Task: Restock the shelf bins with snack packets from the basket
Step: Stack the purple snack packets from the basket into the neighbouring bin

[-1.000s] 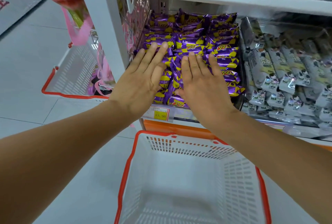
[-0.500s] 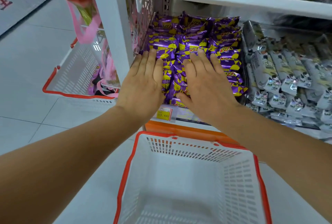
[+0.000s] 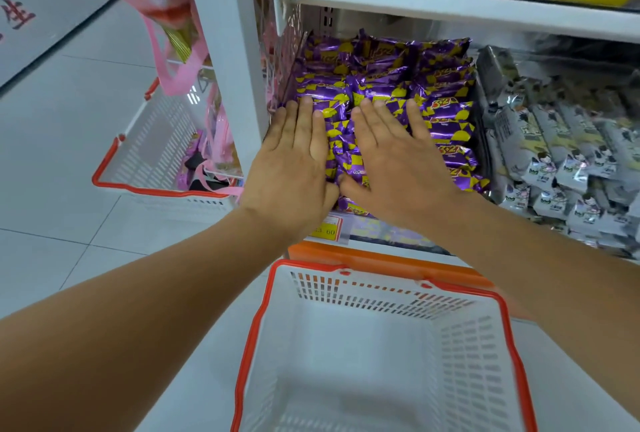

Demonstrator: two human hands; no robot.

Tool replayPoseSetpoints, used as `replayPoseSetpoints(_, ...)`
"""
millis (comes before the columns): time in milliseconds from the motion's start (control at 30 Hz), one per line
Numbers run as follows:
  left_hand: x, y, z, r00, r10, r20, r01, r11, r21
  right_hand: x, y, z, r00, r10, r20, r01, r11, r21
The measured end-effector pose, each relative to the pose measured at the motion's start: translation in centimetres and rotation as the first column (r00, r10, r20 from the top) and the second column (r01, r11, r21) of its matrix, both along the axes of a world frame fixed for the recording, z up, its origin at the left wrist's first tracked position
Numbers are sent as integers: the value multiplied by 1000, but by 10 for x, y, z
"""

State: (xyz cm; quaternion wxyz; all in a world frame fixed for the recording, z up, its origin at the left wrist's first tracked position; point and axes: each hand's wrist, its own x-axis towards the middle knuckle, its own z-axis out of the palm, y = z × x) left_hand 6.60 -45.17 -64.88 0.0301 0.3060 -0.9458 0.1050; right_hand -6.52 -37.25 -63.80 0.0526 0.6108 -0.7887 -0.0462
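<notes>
Basket: white with a red rim, on the floor directly below the shelf. Left hand and right hand: side by side, palms down, fingers straight, lying flat on the purple packets; neither hand grips anything. The packets fill the left bin, behind a price tag. Grey packets occupy the adjacent bin to the right. A second basket stands further left.
</notes>
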Motion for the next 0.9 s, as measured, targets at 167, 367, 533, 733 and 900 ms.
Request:
replayPoseSetpoints(167,9,5,7,972,-95,-215,111,992,64,-3,10,10,994,16,112,-16,1000,-3)
replayPoseSetpoints(367,-12,2,15,919,-72,-388,126,985,114,-26,37,23,900,-111,422,241,933,-267)
replayPoseSetpoints(533,-46,-21,15,929,159,-333,-48,947,318,-35,36,20,661,-202,722,515,822,-241)
replayPoseSetpoints(733,-44,-24,5,956,129,-263,-38,946,323,-34,16,9,648,-271,712,543,820,-182)
replayPoseSetpoints(900,-44,-26,3,961,78,-264,-4,963,271,-29,10,6,590,-255,766,525,842,-125)
